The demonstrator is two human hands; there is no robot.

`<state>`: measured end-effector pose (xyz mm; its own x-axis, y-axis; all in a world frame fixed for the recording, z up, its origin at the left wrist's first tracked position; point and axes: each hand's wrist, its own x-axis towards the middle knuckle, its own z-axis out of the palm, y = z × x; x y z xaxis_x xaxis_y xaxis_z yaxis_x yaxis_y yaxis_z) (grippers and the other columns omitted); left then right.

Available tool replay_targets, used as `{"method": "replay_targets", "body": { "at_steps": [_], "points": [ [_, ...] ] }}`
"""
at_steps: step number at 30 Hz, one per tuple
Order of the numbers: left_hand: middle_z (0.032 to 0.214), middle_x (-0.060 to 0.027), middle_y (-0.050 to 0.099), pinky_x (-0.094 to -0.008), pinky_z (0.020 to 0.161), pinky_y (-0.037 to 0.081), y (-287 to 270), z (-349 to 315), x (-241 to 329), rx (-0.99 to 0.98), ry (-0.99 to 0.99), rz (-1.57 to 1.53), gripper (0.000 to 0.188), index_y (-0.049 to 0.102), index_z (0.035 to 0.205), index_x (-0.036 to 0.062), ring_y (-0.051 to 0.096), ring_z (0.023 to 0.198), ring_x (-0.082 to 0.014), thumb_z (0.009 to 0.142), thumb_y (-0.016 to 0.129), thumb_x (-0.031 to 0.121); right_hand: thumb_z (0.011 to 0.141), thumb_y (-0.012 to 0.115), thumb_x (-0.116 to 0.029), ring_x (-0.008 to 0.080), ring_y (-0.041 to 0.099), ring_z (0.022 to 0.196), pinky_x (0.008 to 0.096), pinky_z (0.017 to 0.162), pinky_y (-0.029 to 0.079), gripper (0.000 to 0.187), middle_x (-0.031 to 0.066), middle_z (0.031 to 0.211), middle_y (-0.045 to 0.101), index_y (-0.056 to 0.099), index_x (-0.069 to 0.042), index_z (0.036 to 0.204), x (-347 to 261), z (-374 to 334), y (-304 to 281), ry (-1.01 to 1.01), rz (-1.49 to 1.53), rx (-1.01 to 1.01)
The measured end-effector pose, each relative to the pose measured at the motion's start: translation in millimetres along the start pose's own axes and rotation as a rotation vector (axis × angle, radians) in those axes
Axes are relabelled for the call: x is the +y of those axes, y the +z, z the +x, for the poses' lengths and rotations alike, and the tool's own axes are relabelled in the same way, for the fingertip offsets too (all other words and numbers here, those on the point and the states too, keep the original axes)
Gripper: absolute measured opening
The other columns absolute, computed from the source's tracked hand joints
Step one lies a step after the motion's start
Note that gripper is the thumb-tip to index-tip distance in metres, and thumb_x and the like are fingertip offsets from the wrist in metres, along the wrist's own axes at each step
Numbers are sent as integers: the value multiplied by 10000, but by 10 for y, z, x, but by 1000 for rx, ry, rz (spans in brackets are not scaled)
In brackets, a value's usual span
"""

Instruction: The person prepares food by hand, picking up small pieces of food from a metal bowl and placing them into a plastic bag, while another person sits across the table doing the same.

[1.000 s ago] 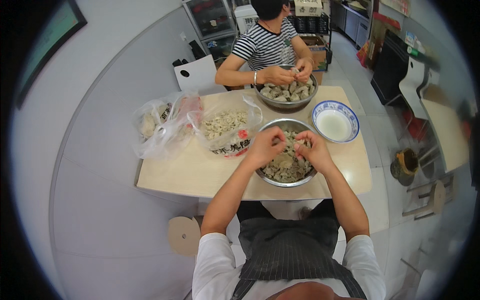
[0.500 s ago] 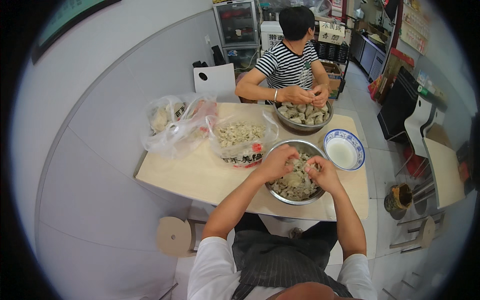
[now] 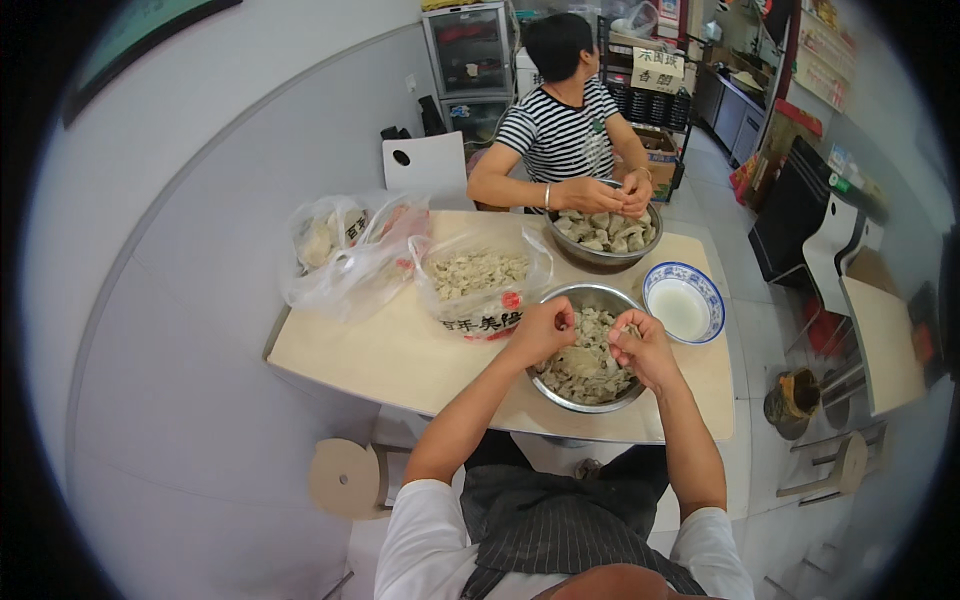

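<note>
A steel bowl (image 3: 592, 408) near the table's front edge is full of small, pale grey-green torn pieces (image 3: 585, 378), perhaps mushroom. Over its left side is my left hand (image 3: 543, 333), fingers curled in a pinch; whatever is in them is hidden. My right hand (image 3: 645, 350) hovers above the bowl's right side, thumb and fingertips pinched on a small pale piece. A gap separates the two hands. Just left of the bowl, an open clear plastic bag (image 3: 480, 285) holds more such small pieces. A blue-and-white bowl (image 3: 716, 318) with whitish liquid stands to the right.
Across the table (image 3: 340, 345) a person in a striped shirt (image 3: 560, 130) works with both hands over another steel bowl (image 3: 600, 262) of larger pieces. More plastic bags (image 3: 345, 265) lie at the far left. Stools (image 3: 345, 480) and a bin (image 3: 792, 400) stand around the table.
My hands have moved apart; the left has drawn back leftward and the right has shifted slightly, so more of the pieces between them show. The person opposite still works over the far bowl.
</note>
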<state>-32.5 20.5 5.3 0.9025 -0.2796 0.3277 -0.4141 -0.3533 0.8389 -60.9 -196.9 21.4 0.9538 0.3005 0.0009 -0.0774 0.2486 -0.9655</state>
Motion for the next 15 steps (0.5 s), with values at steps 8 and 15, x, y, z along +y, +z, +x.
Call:
{"method": "replay_targets", "body": {
  "at_steps": [8, 15],
  "points": [
    [817, -40, 665, -287, 694, 519, 34, 20, 292, -252, -57, -172, 235, 607, 952, 32, 634, 722, -147, 773, 751, 81, 950, 644, -193, 73, 552, 572, 223, 490, 421, 165, 3, 698, 599, 594, -41, 909, 133, 49, 60, 34, -224, 29],
    [668, -57, 630, -297, 593, 484, 150, 55, 320, 3, -21, 130, 140, 591, 789, 10, 604, 628, -138, 749, 714, 64, 964, 616, -207, 61, 528, 560, 224, 499, 421, 163, -15, 688, 573, 585, -62, 896, 141, 29, 24, -31, -148, 29]
  ]
}}
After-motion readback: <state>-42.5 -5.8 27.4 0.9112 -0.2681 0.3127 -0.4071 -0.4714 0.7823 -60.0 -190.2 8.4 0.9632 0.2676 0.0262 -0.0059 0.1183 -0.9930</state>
